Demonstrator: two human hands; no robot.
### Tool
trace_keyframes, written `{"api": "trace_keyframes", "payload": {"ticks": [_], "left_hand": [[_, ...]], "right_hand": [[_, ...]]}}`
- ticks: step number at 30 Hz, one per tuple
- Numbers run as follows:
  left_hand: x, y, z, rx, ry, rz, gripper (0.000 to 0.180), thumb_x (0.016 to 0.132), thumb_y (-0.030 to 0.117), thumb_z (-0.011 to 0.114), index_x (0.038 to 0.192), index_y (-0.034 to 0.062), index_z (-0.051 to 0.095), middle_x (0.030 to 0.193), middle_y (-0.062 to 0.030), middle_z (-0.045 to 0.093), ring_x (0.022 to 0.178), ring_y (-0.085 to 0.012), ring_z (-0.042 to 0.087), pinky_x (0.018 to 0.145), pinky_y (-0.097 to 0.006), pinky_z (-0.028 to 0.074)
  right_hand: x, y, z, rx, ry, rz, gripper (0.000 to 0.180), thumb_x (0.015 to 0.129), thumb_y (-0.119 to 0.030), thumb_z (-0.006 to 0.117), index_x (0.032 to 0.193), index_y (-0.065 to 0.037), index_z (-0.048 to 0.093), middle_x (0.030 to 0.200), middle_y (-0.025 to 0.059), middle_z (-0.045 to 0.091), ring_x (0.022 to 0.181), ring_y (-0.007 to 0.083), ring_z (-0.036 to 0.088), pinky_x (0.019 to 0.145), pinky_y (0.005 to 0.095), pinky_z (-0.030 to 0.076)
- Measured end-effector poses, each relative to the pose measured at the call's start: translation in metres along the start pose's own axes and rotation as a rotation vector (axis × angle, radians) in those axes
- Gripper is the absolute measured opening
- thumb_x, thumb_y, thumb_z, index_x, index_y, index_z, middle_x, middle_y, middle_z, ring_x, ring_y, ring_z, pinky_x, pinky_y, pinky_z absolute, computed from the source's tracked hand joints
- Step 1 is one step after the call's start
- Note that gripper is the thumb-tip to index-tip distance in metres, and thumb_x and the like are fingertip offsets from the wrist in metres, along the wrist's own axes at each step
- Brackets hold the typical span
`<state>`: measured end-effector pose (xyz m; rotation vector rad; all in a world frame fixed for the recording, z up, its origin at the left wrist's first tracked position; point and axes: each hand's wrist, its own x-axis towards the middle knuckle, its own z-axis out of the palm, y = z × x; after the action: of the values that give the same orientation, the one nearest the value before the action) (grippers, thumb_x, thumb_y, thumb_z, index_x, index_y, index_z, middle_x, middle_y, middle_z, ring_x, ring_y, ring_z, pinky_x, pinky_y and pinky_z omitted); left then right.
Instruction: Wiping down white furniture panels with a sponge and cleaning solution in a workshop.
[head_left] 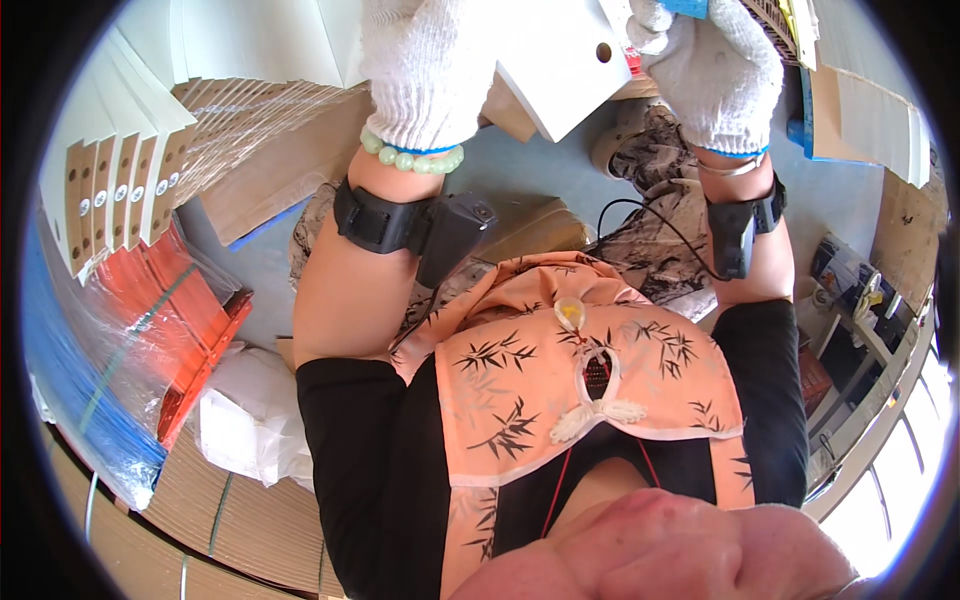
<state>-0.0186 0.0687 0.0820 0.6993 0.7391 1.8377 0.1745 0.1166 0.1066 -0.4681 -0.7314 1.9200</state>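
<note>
My left hand (425, 70), in a white knit glove, grips the left side of a flat white cardboard piece (560, 70) with a round hole in it. My right hand (715, 70), also gloved, holds the same piece at its right side near the top of the view. A green bead bracelet (412, 155) circles my left wrist, and a black strapped device (400, 225) sits on each forearm. The card hangs over the grey floor, above my shoe (640, 140).
Stacked white folded cards (120, 170) lean at the left beside brown corrugated sheets (270, 150). Orange flat packs (185, 300) and blue wrapped bundles (70, 370) lie lower left. More white sheets (880, 120) stand at the right. Crumpled white plastic (250, 410) lies on cardboard.
</note>
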Motion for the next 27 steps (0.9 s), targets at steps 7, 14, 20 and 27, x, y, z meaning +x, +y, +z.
{"api": "trace_keyframes", "payload": {"ticks": [7,14,20,27], "left_hand": [[0.0,-0.007,-0.055,0.083,0.248,0.151,0.034,0.103,0.017,0.057,0.13,0.0001,0.05,0.114,-0.0107,0.063,0.101,-0.0196,0.063,0.094,-0.036,0.053],[0.017,0.006,-0.033,0.176,0.232,0.359,0.031,0.103,0.019,0.058,0.125,-0.0007,0.053,0.105,-0.0085,0.063,0.092,-0.016,0.059,0.086,-0.033,0.051],[0.017,0.006,-0.03,0.341,0.045,0.465,0.028,0.103,0.016,0.056,0.124,-0.0021,0.053,0.104,-0.0073,0.063,0.091,-0.0138,0.058,0.082,-0.03,0.05],[0.013,-0.002,-0.028,0.348,0.047,0.457,0.029,0.104,0.015,0.054,0.127,-0.002,0.05,0.112,-0.01,0.061,0.098,-0.0158,0.057,0.088,-0.034,0.049]], "right_hand": [[-0.021,0.017,0.032,-0.172,0.089,0.16,0.04,0.103,-0.023,0.058,0.131,0.005,0.052,0.101,0.0168,0.072,0.083,0.0261,0.074,0.071,0.0318,0.063],[-0.038,0.038,0.01,-0.34,0.067,0.267,0.033,0.108,-0.023,0.048,0.131,-0.001,0.059,0.099,0.0098,0.073,0.085,0.0177,0.071,0.071,0.0281,0.058],[-0.033,0.045,0.022,-0.105,0.146,0.205,0.019,0.102,-0.016,0.061,0.112,0.0,0.063,0.095,0.0155,0.072,0.081,0.022,0.073,0.07,0.0302,0.062],[-0.032,0.053,0.018,-0.125,0.178,0.227,0.009,0.098,-0.009,0.067,0.103,-0.003,0.063,0.092,0.0125,0.073,0.075,0.019,0.072,0.067,0.0283,0.061]]}}
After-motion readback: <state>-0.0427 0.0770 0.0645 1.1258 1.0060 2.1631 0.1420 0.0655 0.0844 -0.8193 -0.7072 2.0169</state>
